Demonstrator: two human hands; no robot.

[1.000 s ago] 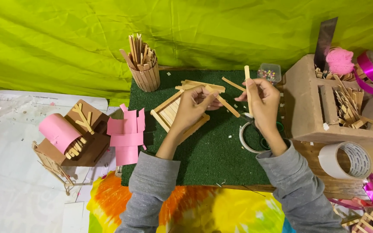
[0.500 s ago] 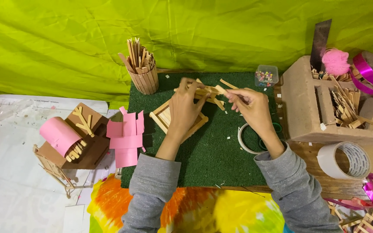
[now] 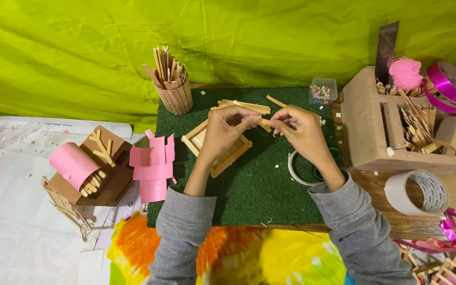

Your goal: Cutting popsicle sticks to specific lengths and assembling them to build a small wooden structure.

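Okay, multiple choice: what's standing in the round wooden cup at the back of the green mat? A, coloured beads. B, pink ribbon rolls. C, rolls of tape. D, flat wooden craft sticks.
D: the wooden cup is packed with upright flat wooden sticks, just past the left hand.

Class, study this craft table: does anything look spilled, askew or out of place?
Small pale scraps lie scattered on the green mat. Loose wooden sticks sit in an untidy pile beyond the left hand and right hand. Nothing looks damaged.
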